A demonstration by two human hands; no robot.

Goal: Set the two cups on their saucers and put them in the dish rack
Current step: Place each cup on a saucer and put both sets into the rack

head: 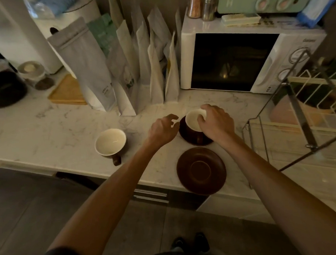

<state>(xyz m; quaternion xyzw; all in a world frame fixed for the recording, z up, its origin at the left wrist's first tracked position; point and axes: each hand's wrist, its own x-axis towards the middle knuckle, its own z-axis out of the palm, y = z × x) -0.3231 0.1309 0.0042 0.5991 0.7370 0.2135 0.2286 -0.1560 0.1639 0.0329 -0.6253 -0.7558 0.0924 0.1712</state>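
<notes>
Two brown cups with cream insides are on the marble counter. One cup stands on a brown saucer in the middle, and my right hand grips its rim from above. My left hand hovers just left of that saucer, fingers apart and holding nothing. The other cup stands alone on the counter to the left, handle toward me. An empty brown saucer lies near the counter's front edge, partly over it. The wire dish rack stands at the right.
Several paper bags stand upright behind the cups, next to a white microwave. A wooden tray and a dark bowl sit at the back left. The counter's front edge runs just below the empty saucer.
</notes>
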